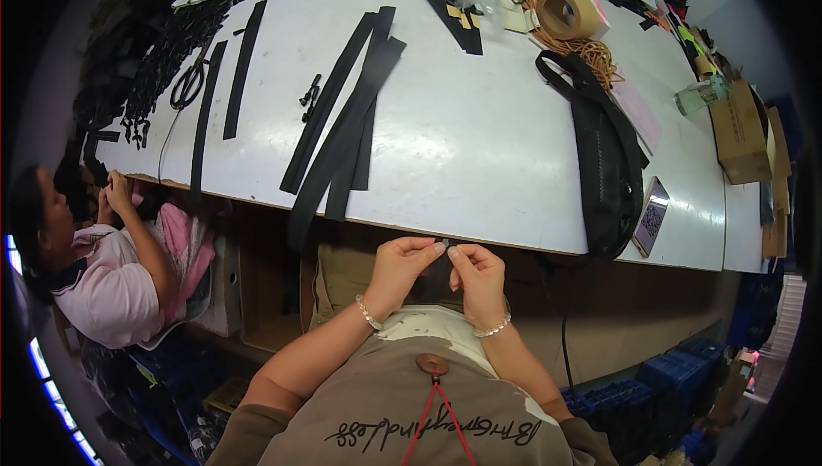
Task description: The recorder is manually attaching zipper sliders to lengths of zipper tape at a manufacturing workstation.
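Work sits right at the near edge of the tabletop (479, 175), and it's all about the fine touch here! Left hand (399, 269) comes in from one side, right hand (481, 278) from the other, and the fingers of both are pinched together on a small dark piece (448, 243), straight in front of the body. Most of it is covered, so its exact shape can't be told, nor whether it touches the edge beneath. Good technique calls for light, level pressure: thumbs opposed to the forefingers, wrists low and loose, elbows close, so that neither side twists the other. A small item like this probably slips if squeezed off centre, so a little more of it showing between the fingers would help the eye check its alignment. Space matters too! Long black strips (344, 115) lie crossed ahead on the left, one end overhanging the edge, and a sleeve brushing that end could drag it down. Over on the right, a black bag (606, 171) lies by the edge beside a phone (652, 217); best to turn the piece without swinging that right elbow wide.
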### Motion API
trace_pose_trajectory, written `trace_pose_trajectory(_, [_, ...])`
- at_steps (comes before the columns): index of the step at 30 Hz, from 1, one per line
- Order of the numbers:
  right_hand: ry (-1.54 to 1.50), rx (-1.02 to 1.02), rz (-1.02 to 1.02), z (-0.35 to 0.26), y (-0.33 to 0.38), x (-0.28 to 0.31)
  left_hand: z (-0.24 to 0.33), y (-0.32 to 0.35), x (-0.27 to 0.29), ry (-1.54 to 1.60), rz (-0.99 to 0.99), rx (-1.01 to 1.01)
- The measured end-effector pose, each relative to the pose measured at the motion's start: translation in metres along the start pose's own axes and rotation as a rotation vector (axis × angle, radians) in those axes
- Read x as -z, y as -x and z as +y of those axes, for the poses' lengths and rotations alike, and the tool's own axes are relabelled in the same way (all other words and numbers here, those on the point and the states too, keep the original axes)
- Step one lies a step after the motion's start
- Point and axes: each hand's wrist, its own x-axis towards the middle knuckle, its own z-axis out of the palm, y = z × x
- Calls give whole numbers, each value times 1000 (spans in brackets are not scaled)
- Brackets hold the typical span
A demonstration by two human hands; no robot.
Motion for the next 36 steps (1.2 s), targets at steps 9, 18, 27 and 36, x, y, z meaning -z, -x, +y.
trace_pose_trajectory(9, [-15,42,70,13,-5,2,-10,-7,1,55,21,53])
trace_pose_trajectory(18, [-39,111,73,14,-2,-6,-9,-2,-5,97,38,-18])
trace_pose_trajectory(27, [-7,155,212,17,-3,-16,-16,-7,-6,143,64,-49])
trace_pose_trajectory(36, [-31,99,168,9,-4,-14,-17,-6,-4,187,52,-36])
